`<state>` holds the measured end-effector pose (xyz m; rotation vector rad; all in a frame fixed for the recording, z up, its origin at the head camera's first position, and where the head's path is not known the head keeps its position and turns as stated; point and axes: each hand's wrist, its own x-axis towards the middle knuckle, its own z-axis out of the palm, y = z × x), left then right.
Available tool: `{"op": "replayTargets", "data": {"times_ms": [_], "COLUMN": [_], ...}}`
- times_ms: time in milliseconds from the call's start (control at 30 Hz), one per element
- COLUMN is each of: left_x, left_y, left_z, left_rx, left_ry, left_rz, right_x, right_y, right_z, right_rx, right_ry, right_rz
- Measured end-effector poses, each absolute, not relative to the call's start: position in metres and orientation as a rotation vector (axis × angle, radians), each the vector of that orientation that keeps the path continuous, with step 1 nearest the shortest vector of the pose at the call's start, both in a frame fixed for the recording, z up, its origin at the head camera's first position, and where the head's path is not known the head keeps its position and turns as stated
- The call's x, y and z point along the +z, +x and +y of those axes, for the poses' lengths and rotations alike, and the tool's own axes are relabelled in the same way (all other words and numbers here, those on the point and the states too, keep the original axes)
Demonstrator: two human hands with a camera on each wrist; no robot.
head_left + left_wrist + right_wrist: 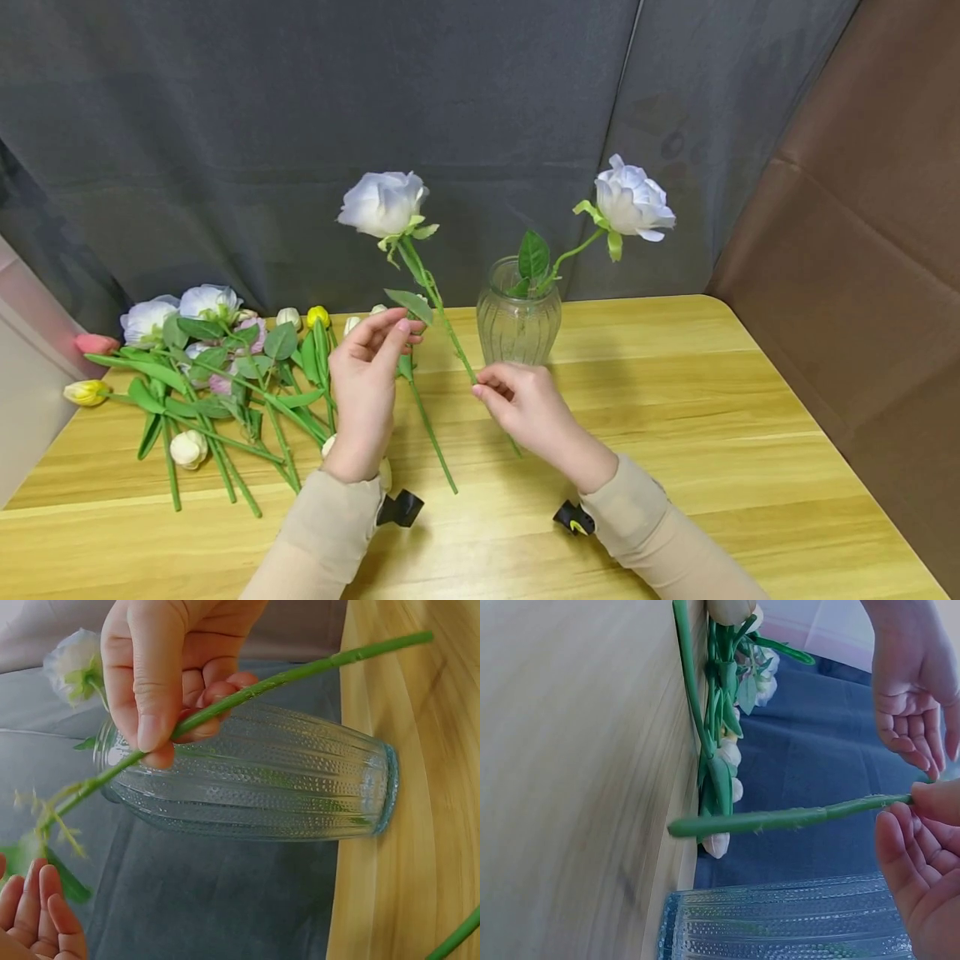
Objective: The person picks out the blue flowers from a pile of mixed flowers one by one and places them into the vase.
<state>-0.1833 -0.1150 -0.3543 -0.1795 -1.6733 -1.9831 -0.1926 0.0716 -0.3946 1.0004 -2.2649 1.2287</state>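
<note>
My right hand [536, 408] pinches the green stem [262, 686] of a pale bluish-white rose [382, 204] between thumb and fingertips. The rose is tilted, its bloom up and to the left, and the cut end of the stem hangs free above the table. Close by the leaf [411, 305] on that stem is my left hand [367, 383], fingers loosely bent and not gripping the stem; whether they touch the leaf I cannot tell. Behind the right hand stands a ribbed clear glass vase [517, 325]. A second pale rose [636, 198] leans out of it to the right.
A heap of artificial flowers lies at the table's left: pale roses [210, 302], white tulips [189, 449], a yellow tulip [87, 392], a pink tulip [97, 344]. One loose green stem [433, 433] lies near the left hand. Dark curtain [450, 100] hangs behind the wooden table [675, 500].
</note>
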Motion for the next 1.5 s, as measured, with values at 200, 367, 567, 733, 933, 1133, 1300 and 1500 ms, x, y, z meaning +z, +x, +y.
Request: {"op": "replayTargets", "data": {"times_ms": [200, 367, 567, 733, 933, 1133, 1300, 1500], "left_x": [-0.357, -0.367, -0.380, -0.388, -0.395, -0.400, -0.405, -0.409], "left_y": [-0.187, -0.196, -0.204, -0.209, -0.213, -0.215, -0.216, -0.218], "left_z": [-0.116, -0.117, -0.119, -0.118, -0.114, -0.111, -0.107, -0.102], "left_rx": [-1.996, -2.003, -1.898, -1.819, -1.739, -1.622, -1.548, -1.547], "left_ry": [-0.172, -0.169, -0.165, -0.218, -0.263, -0.335, -0.403, -0.465], "left_rz": [-1.686, -1.724, -1.863, -2.005, -2.186, -2.322, -2.381, -2.419], "right_x": [-0.393, -0.391, -0.387, -0.383, -0.380, -0.374, -0.367, -0.360], "right_y": [-0.195, -0.196, -0.198, -0.199, -0.199, -0.205, -0.210, -0.215], "right_z": [0.074, 0.076, 0.079, 0.081, 0.085, 0.093, 0.103, 0.113], "right_rx": [1.271, 1.297, 1.391, 1.555, 1.679, 1.725, 1.778, 1.833], "right_ry": [0.922, 0.884, 0.867, 0.835, 0.785, 0.727, 0.680, 0.634], "right_rz": [-2.257, -2.255, -2.215, -2.159, -2.100, -1.987, -1.865, -1.765]}}
